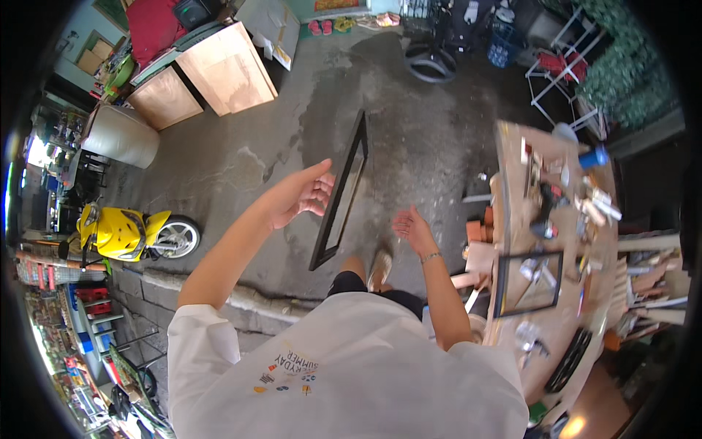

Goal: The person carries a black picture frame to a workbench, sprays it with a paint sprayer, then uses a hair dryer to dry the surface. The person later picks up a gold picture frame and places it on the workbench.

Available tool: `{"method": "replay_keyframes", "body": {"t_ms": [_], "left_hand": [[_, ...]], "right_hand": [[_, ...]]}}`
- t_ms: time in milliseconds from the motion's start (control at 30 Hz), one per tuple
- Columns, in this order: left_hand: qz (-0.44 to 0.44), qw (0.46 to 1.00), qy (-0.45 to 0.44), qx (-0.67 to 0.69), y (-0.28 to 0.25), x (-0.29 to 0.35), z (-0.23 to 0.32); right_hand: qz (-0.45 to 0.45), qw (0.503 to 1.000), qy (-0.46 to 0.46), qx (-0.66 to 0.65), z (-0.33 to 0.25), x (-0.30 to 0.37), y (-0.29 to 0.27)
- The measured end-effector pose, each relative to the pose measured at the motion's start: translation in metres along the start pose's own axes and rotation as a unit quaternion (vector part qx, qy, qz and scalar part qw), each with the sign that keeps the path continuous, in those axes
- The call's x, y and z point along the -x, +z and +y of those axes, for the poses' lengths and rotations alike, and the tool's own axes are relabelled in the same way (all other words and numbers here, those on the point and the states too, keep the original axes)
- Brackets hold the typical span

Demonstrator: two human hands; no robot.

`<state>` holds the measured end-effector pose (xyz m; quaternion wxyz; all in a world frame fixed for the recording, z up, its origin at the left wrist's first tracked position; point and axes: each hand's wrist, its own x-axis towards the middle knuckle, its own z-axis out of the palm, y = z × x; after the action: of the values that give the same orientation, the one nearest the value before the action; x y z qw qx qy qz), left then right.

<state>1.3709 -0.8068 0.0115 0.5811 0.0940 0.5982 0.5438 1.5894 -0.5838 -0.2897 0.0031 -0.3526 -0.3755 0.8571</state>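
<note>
- The left hand [300,196] has its thumb raised and fingers bent at the near side of a black rectangular frame [338,192]; whether it grips the frame cannot be told.
- That frame stands tilted, between the hands, just right of the left hand.
- The right hand [414,228] is loosely open and holds nothing, apart from the frame.
- Right of the right hand, a cluttered worktop [515,212] bears a second black frame [528,312].
- Well left of the left hand stands a yellow scooter [128,234].
</note>
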Motion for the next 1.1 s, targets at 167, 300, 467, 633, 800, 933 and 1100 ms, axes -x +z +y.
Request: {"method": "replay_keyframes", "body": {"t_ms": [167, 300, 467, 633, 800, 933, 1100], "left_hand": [[0.055, 0.998, 0.028, -0.018, -0.079, -0.134, 0.103], [0.075, 0.997, -0.012, -0.007, -0.14, -0.247, 0.161], [0.116, 0.993, -0.018, -0.012, -0.207, -0.381, 0.257], [0.122, 0.992, -0.017, 0.002, -0.268, -0.489, 0.352], [0.156, 0.988, 0.014, 0.01, -0.328, -0.599, 0.444], [0.136, 0.99, 0.019, 0.041, -0.379, -0.685, 0.526], [0.122, 0.99, 0.043, 0.053, -0.429, -0.773, 0.642]], "right_hand": [[0.036, 0.998, -0.049, 0.03, -0.151, -0.127, -0.032], [0.156, 0.986, -0.027, 0.05, -0.213, -0.217, -0.081], [0.321, 0.937, 0.072, 0.12, -0.255, -0.275, -0.119], [0.285, 0.93, 0.147, 0.179, -0.287, -0.343, -0.144], [0.272, 0.929, 0.177, 0.176, -0.368, -0.47, -0.126], [0.238, 0.94, 0.178, 0.165, -0.469, -0.625, -0.119], [0.183, 0.917, -0.072, 0.347, -0.659, -0.857, -0.02]]}}
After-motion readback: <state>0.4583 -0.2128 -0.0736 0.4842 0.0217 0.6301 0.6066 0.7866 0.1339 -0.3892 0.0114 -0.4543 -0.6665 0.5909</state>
